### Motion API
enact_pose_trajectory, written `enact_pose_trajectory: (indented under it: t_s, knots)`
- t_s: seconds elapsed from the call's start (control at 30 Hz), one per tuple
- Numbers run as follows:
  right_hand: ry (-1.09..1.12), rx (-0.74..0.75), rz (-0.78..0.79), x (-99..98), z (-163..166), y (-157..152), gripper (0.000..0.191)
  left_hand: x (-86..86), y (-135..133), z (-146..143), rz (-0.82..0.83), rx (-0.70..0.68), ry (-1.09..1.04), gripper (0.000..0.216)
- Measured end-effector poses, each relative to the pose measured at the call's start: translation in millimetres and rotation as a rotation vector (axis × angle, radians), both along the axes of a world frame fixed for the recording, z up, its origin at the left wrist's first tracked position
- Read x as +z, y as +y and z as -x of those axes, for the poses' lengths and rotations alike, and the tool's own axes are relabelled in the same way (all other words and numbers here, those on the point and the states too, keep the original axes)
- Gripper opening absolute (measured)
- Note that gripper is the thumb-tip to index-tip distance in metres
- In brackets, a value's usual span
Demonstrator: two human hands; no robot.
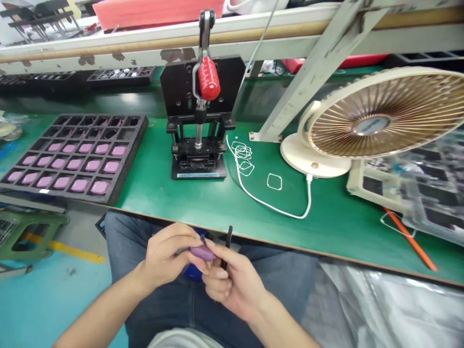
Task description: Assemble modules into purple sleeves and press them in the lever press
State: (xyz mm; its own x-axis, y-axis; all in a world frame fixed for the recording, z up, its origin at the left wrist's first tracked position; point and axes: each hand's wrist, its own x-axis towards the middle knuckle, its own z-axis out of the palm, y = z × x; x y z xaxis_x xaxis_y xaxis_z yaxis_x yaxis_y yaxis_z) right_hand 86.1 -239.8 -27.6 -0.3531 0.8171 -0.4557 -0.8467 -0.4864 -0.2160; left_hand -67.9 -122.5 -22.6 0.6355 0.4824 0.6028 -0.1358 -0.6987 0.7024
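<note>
Above my lap, just off the table's front edge, my left hand (173,252) pinches a small purple rounded case (203,252). My right hand (232,278) is closed round a slim black stick-like tool (228,244) that points up, and its fingertips also touch the case. A small dark tip pokes up at the case's upper edge; I cannot tell which thing it belongs to. On the table beyond stands a black toggle press (198,145) with a red handle (209,79). To the left, a black foam tray (125,166) holds rows of similar purple cases (80,185).
A cream fan (315,162) stands at the right, its white cable (266,208) looping across the green table (155,193). Thin white rings (274,181) lie beside the press. Clear plastic trays (427,193) and an orange stick (411,239) are far right. A slanted metal post (308,72) rises behind.
</note>
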Motion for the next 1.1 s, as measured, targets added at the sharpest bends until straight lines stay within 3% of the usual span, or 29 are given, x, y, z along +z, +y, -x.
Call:
enact_pose_trajectory:
  t_s: [0.13,0.23,0.3,0.37,0.43,0.53,0.6,0.7,0.77,0.93,1.0,1.03,1.07,1.1]
  knots:
    - [-0.01,-0.027,0.034,2.1,5,-1,0.054,2.8,0,2,-0.079,0.01,0.012,0.033]
    - [-0.158,0.009,0.062,6.5,5,-2,0.059,6.3,6,10,-0.162,-0.092,0.118,0.041]
    - [-0.415,0.094,-0.015,16.7,-5,2,0.064,10.7,16,16,-0.219,-0.158,0.171,0.048]
    - [-0.866,0.09,-0.189,38.2,-25,12,0.068,17.3,31,17,-0.263,-0.137,0.159,0.049]
    - [-1.431,-0.151,-0.41,70.8,-52,33,0.063,24.6,49,9,-0.276,-0.026,0.135,0.039]
    - [-2.083,-0.701,-0.747,122.3,-89,78,0.03,29.9,77,-21,-0.225,0.131,0.193,0.017]
    - [-2.319,-0.791,-0.984,144.8,-103,111,0.042,26.2,91,-44,-0.193,0.156,0.254,0.014]
    - [-2.482,-0.707,-1.24,161.3,-108,150,0.032,13.7,103,-67,-0.176,0.175,0.296,0.013]
    - [-2.484,-0.728,-1.295,174.4,-107,166,0.031,6.4,105,-72,-0.16,0.188,0.311,0.013]
    - [-2.467,-1.048,-1.099,227.3,-108,175,0.051,7.5,104,-67,-0.099,0.199,0.296,0.013]
    - [-2.499,-1.207,-0.996,222.9,-107,166,0.046,13.0,104,-57,-0.061,0.218,0.26,0.014]
    - [-2.521,-1.192,-0.98,209.3,-105,160,0.042,15.5,104,-50,-0.042,0.241,0.235,0.014]
    - [-2.543,-1.124,-0.98,188.7,-104,153,0.039,17.3,103,-42,-0.023,0.269,0.211,0.014]
    - [-2.567,-0.947,-1.019,163.0,-102,147,0.036,18.3,102,-33,-0.005,0.302,0.189,0.014]
